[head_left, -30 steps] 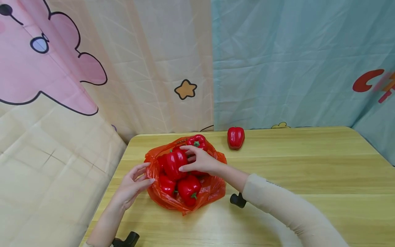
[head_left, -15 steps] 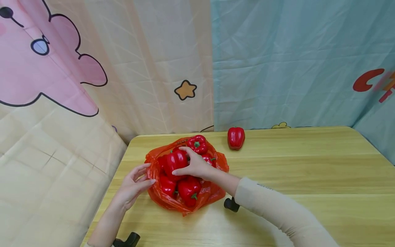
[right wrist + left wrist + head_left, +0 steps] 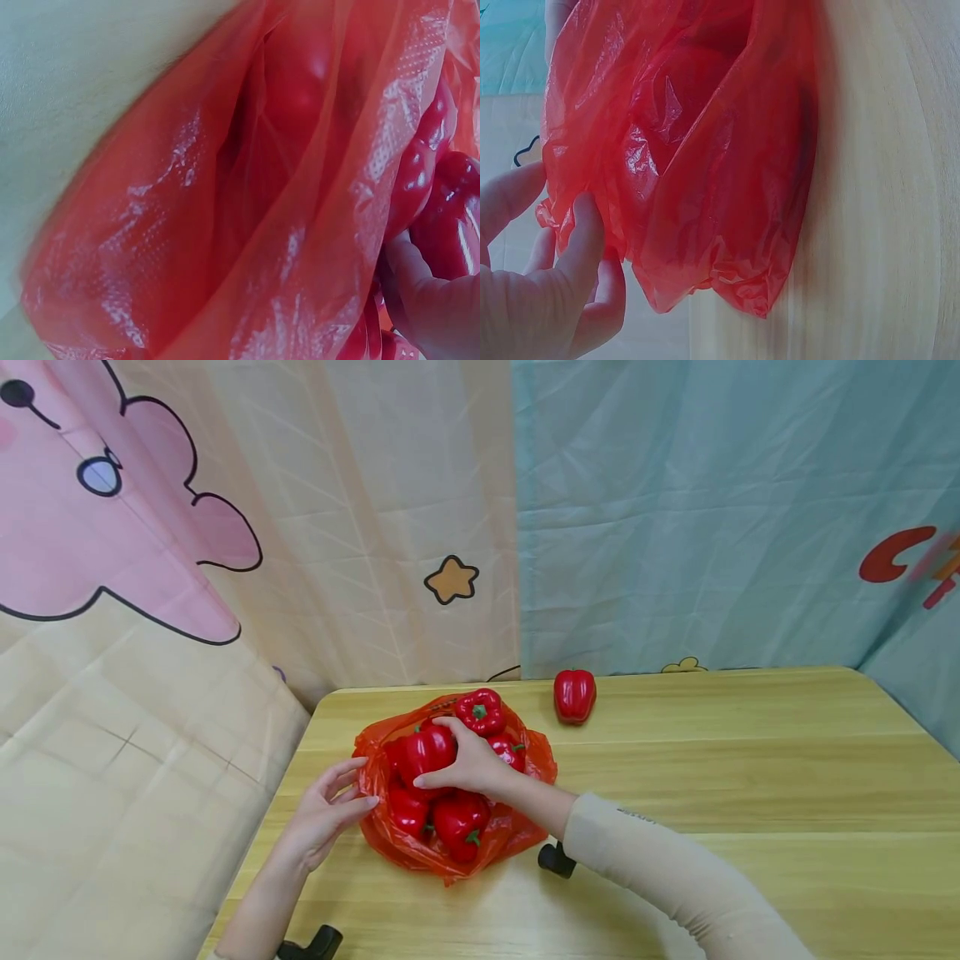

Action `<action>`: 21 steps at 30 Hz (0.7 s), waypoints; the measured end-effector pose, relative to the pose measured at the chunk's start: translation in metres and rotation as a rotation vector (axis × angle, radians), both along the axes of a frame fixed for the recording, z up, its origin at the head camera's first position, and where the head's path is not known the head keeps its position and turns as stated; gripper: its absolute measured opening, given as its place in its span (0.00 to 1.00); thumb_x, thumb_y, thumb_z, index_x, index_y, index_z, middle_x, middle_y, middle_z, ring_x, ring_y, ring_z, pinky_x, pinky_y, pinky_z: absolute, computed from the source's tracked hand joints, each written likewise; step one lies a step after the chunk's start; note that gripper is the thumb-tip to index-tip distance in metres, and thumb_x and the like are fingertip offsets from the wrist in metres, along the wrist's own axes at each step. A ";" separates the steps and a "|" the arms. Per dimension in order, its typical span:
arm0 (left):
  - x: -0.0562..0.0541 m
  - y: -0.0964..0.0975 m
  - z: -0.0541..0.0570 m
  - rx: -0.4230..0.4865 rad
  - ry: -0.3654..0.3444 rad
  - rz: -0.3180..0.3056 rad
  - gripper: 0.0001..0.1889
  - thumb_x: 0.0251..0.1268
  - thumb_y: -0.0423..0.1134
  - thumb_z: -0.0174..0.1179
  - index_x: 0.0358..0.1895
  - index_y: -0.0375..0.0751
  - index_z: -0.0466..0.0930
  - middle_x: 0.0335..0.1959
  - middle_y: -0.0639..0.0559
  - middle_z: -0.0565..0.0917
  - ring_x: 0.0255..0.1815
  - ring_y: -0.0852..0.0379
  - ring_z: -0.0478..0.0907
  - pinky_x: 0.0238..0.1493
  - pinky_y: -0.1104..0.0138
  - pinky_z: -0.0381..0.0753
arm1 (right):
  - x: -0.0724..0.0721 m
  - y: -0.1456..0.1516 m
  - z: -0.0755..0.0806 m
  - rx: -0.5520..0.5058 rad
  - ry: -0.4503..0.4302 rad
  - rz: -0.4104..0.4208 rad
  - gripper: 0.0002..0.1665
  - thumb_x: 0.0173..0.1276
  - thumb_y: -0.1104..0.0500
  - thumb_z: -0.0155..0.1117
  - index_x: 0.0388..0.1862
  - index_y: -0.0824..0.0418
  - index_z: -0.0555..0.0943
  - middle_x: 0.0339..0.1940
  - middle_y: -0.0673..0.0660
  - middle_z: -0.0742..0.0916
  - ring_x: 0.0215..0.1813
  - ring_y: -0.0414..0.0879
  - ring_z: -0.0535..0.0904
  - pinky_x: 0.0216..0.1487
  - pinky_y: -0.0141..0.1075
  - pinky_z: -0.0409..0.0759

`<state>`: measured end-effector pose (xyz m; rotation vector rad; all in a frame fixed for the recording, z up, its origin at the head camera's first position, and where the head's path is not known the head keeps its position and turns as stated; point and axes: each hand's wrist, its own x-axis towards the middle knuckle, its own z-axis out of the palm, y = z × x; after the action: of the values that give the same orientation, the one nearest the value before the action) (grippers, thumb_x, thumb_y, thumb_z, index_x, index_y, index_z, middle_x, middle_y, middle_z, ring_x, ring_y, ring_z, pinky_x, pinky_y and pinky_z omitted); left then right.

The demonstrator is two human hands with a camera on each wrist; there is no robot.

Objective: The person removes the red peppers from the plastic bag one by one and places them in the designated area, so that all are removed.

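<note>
Head camera: sited above the near side of the red bag (image 3: 521, 835), facing forward and down; widest coverage, taking in the desk (image 3: 712, 777) around the bag and the curtain (image 3: 637, 527) behind it. Left wrist camera: close, low at the bag's near left, frame turned sideways. Right wrist camera: closest, at the bag's near right, also sideways; bag film fills most of the frame. All three views share bag and desk; head and left wrist share the curtain.

I see cream and blue curtains (image 3: 585, 518) behind a wood-grain table (image 3: 750, 777); the blurred red print (image 3: 892, 557) far right may be lettering.
</note>
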<state>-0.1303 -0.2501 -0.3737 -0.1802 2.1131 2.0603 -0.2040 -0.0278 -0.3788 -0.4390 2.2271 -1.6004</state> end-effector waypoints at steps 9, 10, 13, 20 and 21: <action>0.000 0.001 0.000 -0.002 0.002 0.004 0.31 0.61 0.26 0.56 0.67 0.35 0.55 0.62 0.38 0.61 0.46 0.62 0.77 0.47 0.66 0.80 | 0.000 0.002 0.002 -0.041 -0.037 0.002 0.49 0.47 0.53 0.77 0.67 0.47 0.61 0.55 0.55 0.75 0.55 0.53 0.71 0.45 0.50 0.80; 0.000 0.001 0.000 -0.003 0.002 0.003 0.31 0.61 0.26 0.56 0.67 0.35 0.55 0.62 0.38 0.61 0.46 0.62 0.77 0.47 0.66 0.80 | 0.000 0.002 0.002 -0.048 -0.038 0.004 0.49 0.47 0.53 0.77 0.66 0.46 0.61 0.55 0.55 0.75 0.55 0.53 0.71 0.45 0.50 0.80; 0.000 0.001 0.000 -0.004 0.000 0.002 0.31 0.61 0.27 0.56 0.67 0.35 0.55 0.62 0.38 0.61 0.46 0.62 0.77 0.47 0.66 0.80 | -0.001 0.004 0.003 -0.060 -0.036 0.012 0.47 0.47 0.53 0.77 0.64 0.45 0.62 0.53 0.54 0.75 0.54 0.52 0.71 0.44 0.49 0.80; 0.000 0.001 -0.001 0.004 0.000 0.004 0.31 0.61 0.26 0.56 0.67 0.35 0.56 0.62 0.38 0.61 0.47 0.62 0.77 0.47 0.67 0.80 | -0.004 0.009 0.007 -0.102 -0.057 0.040 0.43 0.48 0.54 0.76 0.61 0.43 0.63 0.53 0.52 0.74 0.55 0.51 0.70 0.42 0.45 0.81; 0.000 0.001 -0.001 0.005 0.000 0.005 0.31 0.61 0.26 0.56 0.67 0.35 0.56 0.61 0.38 0.61 0.47 0.62 0.77 0.47 0.67 0.80 | -0.004 0.010 0.009 -0.107 -0.058 0.040 0.43 0.48 0.54 0.75 0.61 0.44 0.63 0.54 0.53 0.74 0.55 0.51 0.70 0.42 0.45 0.81</action>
<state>-0.1303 -0.2487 -0.3746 -0.1852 2.1090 2.0684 -0.2084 -0.0176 -0.3698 -0.4577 2.0843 -1.6952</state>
